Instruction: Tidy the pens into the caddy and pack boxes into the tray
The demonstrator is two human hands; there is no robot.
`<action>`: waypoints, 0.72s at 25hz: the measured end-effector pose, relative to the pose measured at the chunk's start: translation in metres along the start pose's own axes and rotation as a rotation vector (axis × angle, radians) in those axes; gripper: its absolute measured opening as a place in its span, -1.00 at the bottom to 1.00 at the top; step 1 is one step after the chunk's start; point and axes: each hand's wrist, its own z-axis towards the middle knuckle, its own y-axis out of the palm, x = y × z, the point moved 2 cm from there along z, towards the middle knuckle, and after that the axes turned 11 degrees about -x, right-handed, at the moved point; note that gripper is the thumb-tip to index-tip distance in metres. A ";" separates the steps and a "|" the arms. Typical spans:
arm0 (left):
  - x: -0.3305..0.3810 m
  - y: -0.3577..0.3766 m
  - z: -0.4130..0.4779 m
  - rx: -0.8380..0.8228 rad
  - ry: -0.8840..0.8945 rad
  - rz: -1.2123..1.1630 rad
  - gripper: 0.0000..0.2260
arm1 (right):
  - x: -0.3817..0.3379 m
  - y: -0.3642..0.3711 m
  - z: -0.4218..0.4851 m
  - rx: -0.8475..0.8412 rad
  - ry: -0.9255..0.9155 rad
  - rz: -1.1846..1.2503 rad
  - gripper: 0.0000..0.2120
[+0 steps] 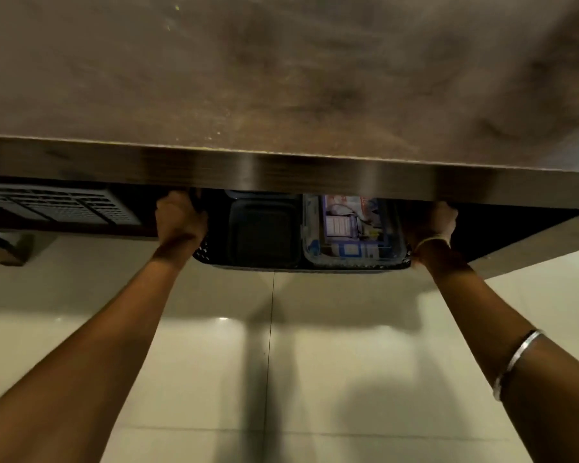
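Note:
A black perforated tray [301, 264] sits half under the wooden table top, on the shelf below it. Inside it on the left lies a dark box [263, 228], and on the right a clear box [351, 228] with blue-and-white printed contents. My left hand [179, 217] grips the tray's left end. My right hand [431, 228] grips its right end. The far part of the tray is hidden by the table edge. No pens or caddy are in view.
The brown wooden table top [281, 78] fills the upper half, its front edge [281, 172] just above my hands. Another black perforated basket [61, 205] lies on the shelf at the left. Pale glossy floor tiles [281, 362] spread below.

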 end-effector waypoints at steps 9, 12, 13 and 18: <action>0.018 0.027 0.069 0.146 0.106 0.000 -0.66 | -0.022 0.008 0.057 0.144 -0.141 -0.002 -0.63; 0.021 0.029 0.081 0.181 0.142 -0.009 -0.70 | -0.026 0.010 0.070 0.160 -0.141 0.018 -0.65; 0.019 0.030 0.081 0.178 0.138 -0.015 -0.69 | -0.025 0.011 0.071 0.147 -0.132 0.024 -0.65; 0.018 0.026 0.059 0.199 0.054 -0.091 -0.65 | -0.024 0.012 0.048 0.150 -0.136 -0.032 -0.64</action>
